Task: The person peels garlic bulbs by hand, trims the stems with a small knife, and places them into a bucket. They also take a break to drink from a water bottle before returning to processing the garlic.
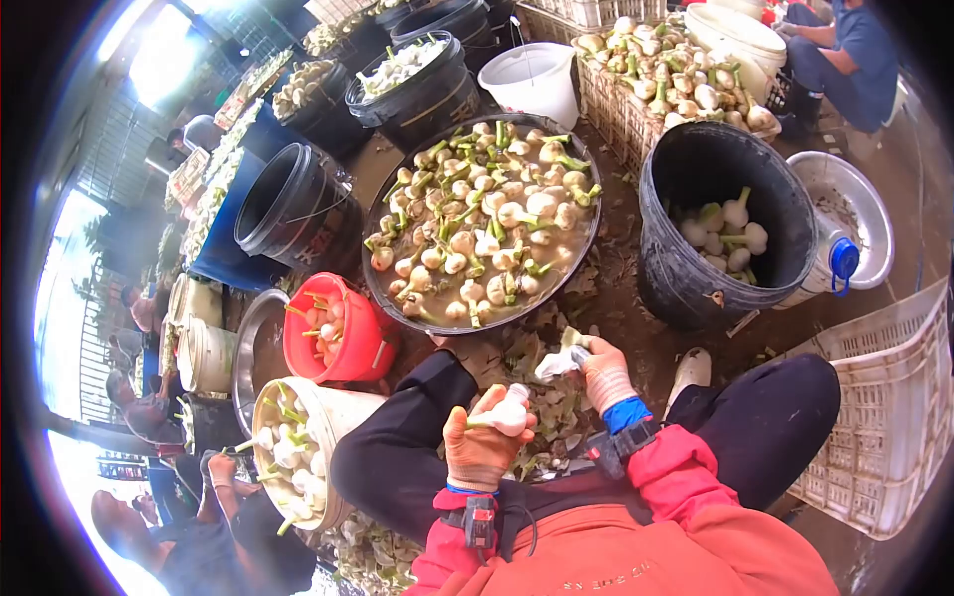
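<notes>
My left hand [484, 440], in an orange-palmed glove, is closed around a white garlic bulb [508, 415] with a short pale green stem pointing left. To its right, my right hand [607, 377] pinches a limp white piece of garlic skin [558, 365]; a small greyish bit shows at the fingertips, too small to name. The two hands are apart, above my lap. Just beyond them stands a wide round basin [595, 230] of murky water, with many unpeeled garlic bulbs [487, 214] floating in it.
A black bucket [668, 263] with several peeled bulbs stands right of the basin. At left are a red bucket [370, 343] and a white bucket [343, 437], both holding bulbs. A white plastic crate [874, 407] is by my right knee. Peelings [542, 437] litter the floor; other people sit nearby.
</notes>
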A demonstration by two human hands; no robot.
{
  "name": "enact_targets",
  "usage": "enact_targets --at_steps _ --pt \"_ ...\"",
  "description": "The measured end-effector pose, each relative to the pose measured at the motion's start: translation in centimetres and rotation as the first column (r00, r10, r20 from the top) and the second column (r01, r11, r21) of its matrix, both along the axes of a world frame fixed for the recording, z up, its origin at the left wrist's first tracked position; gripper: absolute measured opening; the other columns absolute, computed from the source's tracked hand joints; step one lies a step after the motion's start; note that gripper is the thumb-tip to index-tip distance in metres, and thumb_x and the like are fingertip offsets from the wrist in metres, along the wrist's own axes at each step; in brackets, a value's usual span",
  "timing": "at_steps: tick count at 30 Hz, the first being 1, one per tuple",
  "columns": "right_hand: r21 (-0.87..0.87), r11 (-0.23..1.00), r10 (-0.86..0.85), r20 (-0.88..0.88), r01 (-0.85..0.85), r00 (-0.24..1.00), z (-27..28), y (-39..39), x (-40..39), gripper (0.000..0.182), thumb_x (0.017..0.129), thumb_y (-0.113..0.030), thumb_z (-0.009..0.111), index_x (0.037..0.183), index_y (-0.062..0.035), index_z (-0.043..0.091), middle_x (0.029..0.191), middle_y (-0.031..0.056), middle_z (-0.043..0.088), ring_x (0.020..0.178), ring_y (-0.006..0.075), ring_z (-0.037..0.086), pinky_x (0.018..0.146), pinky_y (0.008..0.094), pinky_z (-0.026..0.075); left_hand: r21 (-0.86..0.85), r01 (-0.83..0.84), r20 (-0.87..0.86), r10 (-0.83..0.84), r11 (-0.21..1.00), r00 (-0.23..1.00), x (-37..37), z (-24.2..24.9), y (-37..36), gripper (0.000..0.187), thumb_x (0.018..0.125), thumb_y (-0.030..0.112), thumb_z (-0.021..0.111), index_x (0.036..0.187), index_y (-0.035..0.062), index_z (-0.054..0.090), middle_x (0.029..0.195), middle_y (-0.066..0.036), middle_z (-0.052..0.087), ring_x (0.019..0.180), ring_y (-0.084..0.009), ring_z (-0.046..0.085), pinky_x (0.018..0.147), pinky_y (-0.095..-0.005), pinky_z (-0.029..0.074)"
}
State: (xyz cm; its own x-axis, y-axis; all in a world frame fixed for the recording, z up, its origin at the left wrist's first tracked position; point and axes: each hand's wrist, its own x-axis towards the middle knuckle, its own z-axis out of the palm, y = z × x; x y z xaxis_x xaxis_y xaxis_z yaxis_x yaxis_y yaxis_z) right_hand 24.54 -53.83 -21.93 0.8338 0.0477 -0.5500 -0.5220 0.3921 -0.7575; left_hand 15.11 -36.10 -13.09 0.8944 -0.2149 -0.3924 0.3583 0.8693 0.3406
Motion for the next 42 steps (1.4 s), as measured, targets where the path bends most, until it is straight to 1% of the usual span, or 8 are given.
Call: enact_targets --at_steps 3,7,15,27,28,31,35,42 --pt "-0.638 0.737 0.498 0.288 -0.224 0.818 -2.6 0.0 -0.4 0.035 0.078 0.003 0.057 0.11 -0.0068 0.063 0.093 0.0065 0.064 0.077 0.0131 0.06 0.061 0.0248 0.049 0.074 -0.013 0.037 0.01 0.997 0.999 -0.4 0.0 0.3 0.062 0.078 0.042 0.065 0.128 0.0096 0.049 0.124 -0.018 0.051 0.105 -0.0357 0.055 0.084 -0.0444 0.049" --pt "-0.068 0.896 0.419 0.452 -0.438 0.787 1.1 2.5 -1.9 0.049 0.076 0.005 0.059 0.124 -0.0052 0.054 0.102 0.0063 0.064 0.094 0.0143 0.057 0.084 0.0237 0.043 0.456 0.035 0.095 -0.088 0.889 0.992 0.0 -2.0 1.3 0.076 0.08 0.023 0.068 0.142 0.0082 0.028 0.135 -0.015 0.04 0.115 -0.0243 0.05 0.089 -0.0418 0.046" --pt "-0.321 0.881 0.469 0.51 -0.346 0.721 5.0 2.7 -2.9 0.038 0.076 0.008 0.051 0.112 -0.0017 0.06 0.102 0.0074 0.064 0.096 0.0145 0.058 0.084 0.0267 0.047 0.674 -0.204 0.066 0.218 0.71 0.974 1.1 -4.5 0.9 0.028 0.087 0.019 0.063 0.111 0.005 0.058 0.103 -0.007 0.06 0.096 -0.0204 0.059 0.074 -0.0338 0.052" --pt "0.6 0.781 -0.031 0.314 -0.173 0.949 7.9 -1.2 0.1 0.03 0.087 0.009 0.051 0.116 0.0018 0.052 0.094 0.0076 0.058 0.084 0.0153 0.059 0.074 0.0301 0.053 0.03 -0.366 -0.143 0.366 0.93 0.919 1.6 -2.7 4.0 0.034 0.089 0.041 0.054 0.104 0.0106 0.058 0.091 -0.008 0.063 0.077 -0.0228 0.062 0.055 -0.0309 0.048" --pt "0.233 0.934 0.158 0.409 -0.27 0.899 8.1 -1.3 -0.2 0.024 0.086 0.001 0.056 0.11 0.0012 0.056 0.096 0.0081 0.061 0.088 0.0158 0.06 0.079 0.0299 0.051 0.075 -0.371 -0.163 0.378 0.926 0.911 1.8 -2.2 3.7 0.034 0.089 0.041 0.054 0.103 0.011 0.059 0.089 -0.008 0.063 0.073 -0.0232 0.061 0.053 -0.0309 0.047" --pt "-0.676 0.657 0.725 0.447 -0.333 0.524 5.3 0.1 -1.1 0.028 0.076 0.0 0.061 0.104 -0.0037 0.063 0.107 0.0084 0.062 0.1 0.0221 0.06 0.09 0.0292 0.045 0.118 -0.327 -0.224 0.346 0.938 0.911 1.9 -1.6 3.2 0.033 0.089 0.039 0.054 0.1 0.0087 0.06 0.091 -0.009 0.062 0.072 -0.0229 0.06 0.051 -0.03 0.045" --pt "-0.324 0.839 0.536 0.626 -0.436 0.566 6.4 2.0 -1.9 0.045 0.074 0.001 0.062 0.119 -0.0044 0.057 0.118 0.0126 0.058 0.112 0.0231 0.054 0.096 0.0296 0.04 0.229 -0.246 -0.319 0.312 0.942 0.895 2.2 -2.5 1.4 0.037 0.089 0.042 0.05 0.097 0.0079 0.061 0.077 -0.006 0.062 0.058 -0.0188 0.056 0.044 -0.0256 0.04" --pt "-0.567 0.727 0.676 0.49 -0.388 0.55 7.0 4.2 -1.9 0.016 0.071 0.009 0.06 0.083 -0.0012 0.063 0.077 0.0061 0.062 0.075 0.0144 0.059 0.068 0.027 0.046 0.453 -0.056 -0.441 0.278 0.89 0.853 2.5 -5.5 0.0 0.035 0.088 0.046 0.048 0.084 0.0148 0.064 0.063 -0.001 0.058 0.049 -0.0152 0.049 0.04 -0.029 0.032"
